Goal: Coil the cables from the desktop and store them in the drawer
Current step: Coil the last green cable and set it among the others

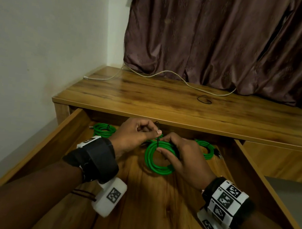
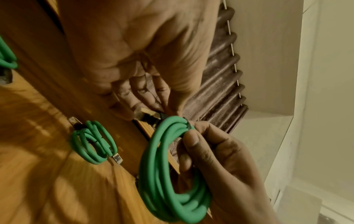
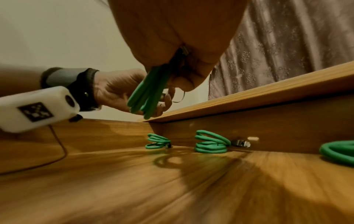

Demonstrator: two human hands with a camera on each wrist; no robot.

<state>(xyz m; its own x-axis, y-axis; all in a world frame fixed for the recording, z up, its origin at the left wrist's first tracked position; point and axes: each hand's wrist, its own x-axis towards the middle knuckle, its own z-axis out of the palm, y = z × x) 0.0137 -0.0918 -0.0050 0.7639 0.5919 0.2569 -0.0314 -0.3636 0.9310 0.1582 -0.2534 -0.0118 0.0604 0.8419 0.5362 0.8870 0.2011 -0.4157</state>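
Observation:
Over the open wooden drawer (image 1: 54, 141) my right hand (image 1: 175, 154) grips a coiled green cable (image 1: 152, 161) at its top, thumb and fingers curled round the bundled loops (image 2: 161, 159). My left hand (image 1: 141, 132) pinches the thin black tie (image 1: 158, 133) that wraps the coil where the right hand holds it. In the right wrist view the coil (image 3: 147, 94) hangs edge-on under the palm. Other coiled green cables lie at the drawer's back: one at the left (image 1: 105, 129), one at the right (image 1: 205, 148).
The wooden desktop (image 1: 148, 95) above the drawer bears a white cable (image 1: 169, 75) along the curtain and a small black loop (image 1: 204, 99). A brown curtain (image 1: 219, 37) hangs behind, a white wall stands at the left. The drawer's front floor (image 1: 155, 208) is bare wood.

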